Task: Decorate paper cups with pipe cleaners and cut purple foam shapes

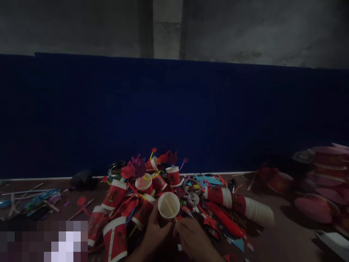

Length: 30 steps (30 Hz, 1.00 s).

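Two hands show on my feed at bottom centre, and one paper cup (163, 208) sits between them, its white mouth tipped toward the camera. My left hand (158, 228) is closed around the cup's left and lower side; the fingers of my right hand (189, 233) are pinched together on one thin stick (170, 206) that slants across the cup's mouth. I count about eight loose red cups (115, 194) heaped to the left and behind, several tilted or lying over, though overlaps make that number uncertain. Two runs of nested cups (259, 211) lie on their sides right of centre, end to end — whether they form one stack I cannot tell. Two rings, a clear roll (191, 186) and a pale spool (193, 199), rest just beyond the held cup. One red pouch (227, 220) lies just right of my right hand, with blue paper (208, 180) farther back and scraps scattered about. One dark jar (116, 169) stands behind the heap, near the blue panel (174, 116). At the right edge, a pile of red containers (328, 171) is smeared by blur, above one white object (334, 244). The loose cups crowd my left hand closely, and a pixelated block hides the lower-left corner.
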Motion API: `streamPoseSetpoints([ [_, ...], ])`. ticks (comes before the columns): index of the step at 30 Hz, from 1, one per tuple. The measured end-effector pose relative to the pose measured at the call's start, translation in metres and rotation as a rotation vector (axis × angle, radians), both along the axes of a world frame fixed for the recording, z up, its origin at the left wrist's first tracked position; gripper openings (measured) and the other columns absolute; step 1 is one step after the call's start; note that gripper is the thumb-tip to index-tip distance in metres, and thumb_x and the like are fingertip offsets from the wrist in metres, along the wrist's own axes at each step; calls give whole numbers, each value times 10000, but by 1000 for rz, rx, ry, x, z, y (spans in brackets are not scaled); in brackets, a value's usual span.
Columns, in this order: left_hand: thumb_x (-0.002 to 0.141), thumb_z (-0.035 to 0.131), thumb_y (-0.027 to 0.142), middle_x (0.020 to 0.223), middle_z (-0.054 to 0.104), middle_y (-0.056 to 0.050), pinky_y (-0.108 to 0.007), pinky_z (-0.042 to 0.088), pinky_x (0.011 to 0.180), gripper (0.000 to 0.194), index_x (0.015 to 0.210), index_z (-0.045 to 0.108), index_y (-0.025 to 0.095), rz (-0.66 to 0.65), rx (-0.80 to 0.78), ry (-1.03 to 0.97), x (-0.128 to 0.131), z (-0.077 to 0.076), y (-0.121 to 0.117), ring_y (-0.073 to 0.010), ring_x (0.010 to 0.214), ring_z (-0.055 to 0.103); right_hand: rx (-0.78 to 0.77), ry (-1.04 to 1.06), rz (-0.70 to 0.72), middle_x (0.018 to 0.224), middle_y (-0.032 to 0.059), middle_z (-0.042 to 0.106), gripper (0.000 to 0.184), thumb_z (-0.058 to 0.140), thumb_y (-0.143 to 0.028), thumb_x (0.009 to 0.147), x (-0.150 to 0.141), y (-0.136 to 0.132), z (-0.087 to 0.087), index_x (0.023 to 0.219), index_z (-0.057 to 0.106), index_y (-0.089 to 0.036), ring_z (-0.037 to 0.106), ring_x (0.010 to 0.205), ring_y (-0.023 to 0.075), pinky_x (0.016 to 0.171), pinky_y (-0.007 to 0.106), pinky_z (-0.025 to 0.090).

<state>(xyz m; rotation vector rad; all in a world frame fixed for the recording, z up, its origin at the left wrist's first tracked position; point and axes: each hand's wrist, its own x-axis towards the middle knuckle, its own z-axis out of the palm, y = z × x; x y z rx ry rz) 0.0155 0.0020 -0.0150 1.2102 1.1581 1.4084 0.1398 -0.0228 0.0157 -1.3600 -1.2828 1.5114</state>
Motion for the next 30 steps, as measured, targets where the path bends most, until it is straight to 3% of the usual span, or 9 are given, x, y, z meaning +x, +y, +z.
streamPoseSetpoints([
  [5, 572, 669, 256, 997, 665, -80, -366, 413, 940, 596, 1148, 538, 177, -24, 19, 34, -2, 10, -3, -265, 1039, 565, -54, 286, 101, 230, -111, 287, 440, 523, -615, 658, 0, 7, -9, 559, 489, -187, 187, 211, 46, 293, 189, 122],
  [10, 608, 664, 297, 1029, 650, -112, -383, 435, 907, 611, 1180, 504, 153, -33, 10, 52, -4, 3, -1, -262, 943, 602, -113, 554, 174, 220, -141, 254, 461, 549, -654, 627, -4, 6, -13, 646, 488, -198, 161, 194, 51, 270, 177, 174],
  [14, 632, 629, 244, 1116, 619, -113, -365, 429, 920, 598, 1205, 474, 169, -60, 2, 30, -2, -4, 1, -258, 1024, 574, -21, 284, 23, 240, -111, 265, 473, 504, -649, 644, -7, 3, -12, 517, 458, -196, 173, 225, 43, 300, 196, 130],
  [18, 602, 629, 196, 1147, 604, -117, -366, 406, 948, 588, 1174, 501, 160, -23, 46, 46, 1, -4, 0, -269, 1086, 536, 196, -111, -145, 428, -38, 422, 348, 528, -428, 699, -5, 0, -4, 468, 493, -170, 380, 430, 82, 419, 211, 254],
  [20, 592, 638, 197, 1139, 607, -112, -363, 411, 944, 589, 1166, 511, 166, -14, 48, 39, 1, -3, 0, -270, 1081, 540, 216, -154, -147, 442, -31, 426, 351, 518, -418, 704, -4, 0, -3, 458, 491, -169, 392, 454, 91, 437, 217, 262],
  [27, 644, 648, 342, 1136, 598, -136, -373, 406, 951, 609, 1196, 490, 140, -41, 60, 58, -3, -2, 0, -275, 1061, 550, -36, 395, 91, 233, -127, 238, 466, 500, -653, 648, -4, 4, -9, 571, 485, -194, 190, 211, 54, 310, 191, 181],
  [30, 620, 673, 369, 1119, 611, -132, -378, 398, 958, 616, 1172, 516, 145, -25, 71, 58, -3, -1, -1, -286, 1070, 544, -84, 411, 174, 206, -111, 284, 423, 493, -597, 663, 0, 2, 5, 585, 514, -181, 179, 184, 54, 276, 183, 149],
])
